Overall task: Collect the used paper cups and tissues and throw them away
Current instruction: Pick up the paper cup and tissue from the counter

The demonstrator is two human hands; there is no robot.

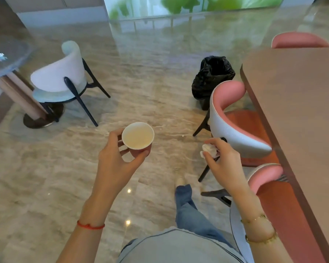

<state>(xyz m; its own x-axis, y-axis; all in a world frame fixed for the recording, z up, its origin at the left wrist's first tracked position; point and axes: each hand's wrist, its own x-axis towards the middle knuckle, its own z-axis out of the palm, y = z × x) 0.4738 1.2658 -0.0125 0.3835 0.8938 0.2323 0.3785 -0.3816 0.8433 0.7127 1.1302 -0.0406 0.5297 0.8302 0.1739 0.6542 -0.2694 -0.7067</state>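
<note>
Standing on a polished marble floor [150, 88], a person grips a paper cup [137, 136] in the left hand [118, 158] and pinches a crumpled tissue [209, 149] in the right hand [223, 162]; a black-lined trash bin [211, 80] sits ahead, behind a pink chair [235, 118] beside the tabletop [300, 103].

Pink cup [138, 138], white inside; white tissue [209, 149]; black bin bag [213, 76] at one o'clock; veined beige floor [150, 82].
</note>
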